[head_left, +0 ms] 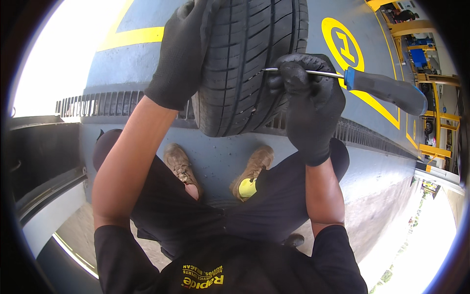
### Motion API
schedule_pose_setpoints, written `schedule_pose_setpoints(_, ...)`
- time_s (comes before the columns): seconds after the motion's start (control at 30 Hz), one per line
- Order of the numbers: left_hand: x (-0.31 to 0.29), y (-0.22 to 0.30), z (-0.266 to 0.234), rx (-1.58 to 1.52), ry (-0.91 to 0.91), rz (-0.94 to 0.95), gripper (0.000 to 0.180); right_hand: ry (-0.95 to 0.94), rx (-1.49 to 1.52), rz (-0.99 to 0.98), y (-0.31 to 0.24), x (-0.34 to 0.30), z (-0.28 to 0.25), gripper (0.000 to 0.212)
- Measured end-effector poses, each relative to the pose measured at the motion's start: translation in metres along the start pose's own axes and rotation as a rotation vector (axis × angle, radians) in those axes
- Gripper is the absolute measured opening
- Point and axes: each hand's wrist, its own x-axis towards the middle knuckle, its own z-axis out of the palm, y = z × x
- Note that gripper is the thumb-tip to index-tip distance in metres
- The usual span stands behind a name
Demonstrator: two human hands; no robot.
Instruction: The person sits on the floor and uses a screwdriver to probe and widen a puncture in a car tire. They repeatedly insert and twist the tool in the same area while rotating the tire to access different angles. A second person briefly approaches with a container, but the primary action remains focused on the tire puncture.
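Observation:
A black tire [227, 88] stands upright between my knees, its grooved tread facing me, with small pale bits in one groove. My gloved left hand [181, 54] is closed on the tire's left edge; some of its fingers are out of sight behind the rubber. In my gloved right hand [313, 103], thumb and fingers pinch the metal shaft of a screwdriver [387, 89] with a grey and blue handle. The handle sticks out to the right, and the thin shaft points left. Its tip lies at the tread, though I cannot tell whether it touches.
A dark slotted drain grate [112, 104] crosses the blue-grey floor beneath the tire. Yellow lines and a yellow circle [343, 45] are painted on the floor beyond. Yellow posts and shop equipment [433, 93] stand far right. A black box-like fixture [44, 161] is at the left.

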Motion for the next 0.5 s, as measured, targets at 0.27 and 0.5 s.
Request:
schedule_pose_setpoints(0.27,-0.002,-0.040,-0.018,0.564,-0.096,0.648,0.081,-0.141,-0.209,-0.305,0.000,0.004,0.000,0.014)
schedule_pose_setpoints(0.5,-0.001,-0.016,-0.002,-0.074,-0.031,0.101,0.063,-0.066,0.406,0.198,-0.008,0.010,0.001,0.019)
